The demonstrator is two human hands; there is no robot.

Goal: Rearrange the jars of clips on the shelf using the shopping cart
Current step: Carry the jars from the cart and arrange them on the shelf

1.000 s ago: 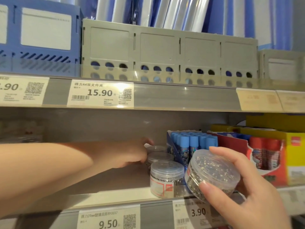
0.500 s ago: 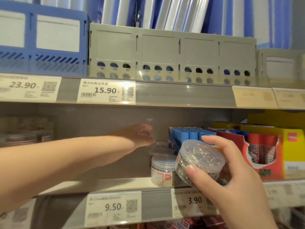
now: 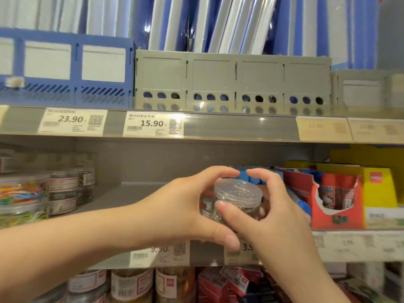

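Observation:
A clear round jar of silver clips [image 3: 238, 196] is upright in front of the middle shelf [image 3: 140, 193], its lid on. My left hand [image 3: 185, 206] curls round its left side, thumb below and fingers over the top. My right hand [image 3: 269, 211] grips its right side, thumb across the front. The jars that stood behind it are hidden by my hands. More jars with coloured clips [image 3: 24, 195] and labelled jars [image 3: 63, 193] stand at the shelf's left end.
A blue-capped glue stick box [image 3: 251, 176] and a red and yellow display box [image 3: 341, 193] sit right of the jar. Grey file boxes [image 3: 231, 79] and a blue one [image 3: 65, 66] fill the shelf above. Price tags line the rails. Further jars [image 3: 131, 285] stand below.
My left hand came out of the back of the shelf and took hold of the jar that my right hand held. The jar turned from tilted to upright. The view shifted right.

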